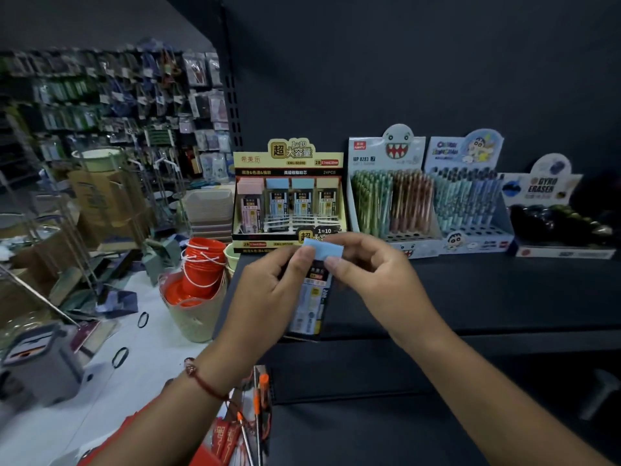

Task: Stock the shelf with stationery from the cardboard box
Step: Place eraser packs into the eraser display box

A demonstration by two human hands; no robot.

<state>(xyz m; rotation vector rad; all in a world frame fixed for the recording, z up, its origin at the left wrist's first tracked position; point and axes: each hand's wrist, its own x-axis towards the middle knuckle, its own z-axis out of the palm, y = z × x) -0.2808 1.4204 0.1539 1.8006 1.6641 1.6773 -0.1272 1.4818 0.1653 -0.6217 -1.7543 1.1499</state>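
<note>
Blue-capped lead case [314, 280]: upright, slightly tilted, label facing camera, above black shelf [487, 297]. Yellow display box [289, 193] stands behind on the shelf, cases upright in rows.

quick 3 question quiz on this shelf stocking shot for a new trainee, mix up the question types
1. True or false: both hands hold the blue-capped lead case.
2. Which display box stands furthest right on the shelf? A) yellow lead display B) shark pen display C) gyro eraser display
3. Fill in: the stacked buckets left of the shelf are ____ in colour.

Key: 1 true, left hand and right hand both grip it. 2 C. 3 red.
</note>
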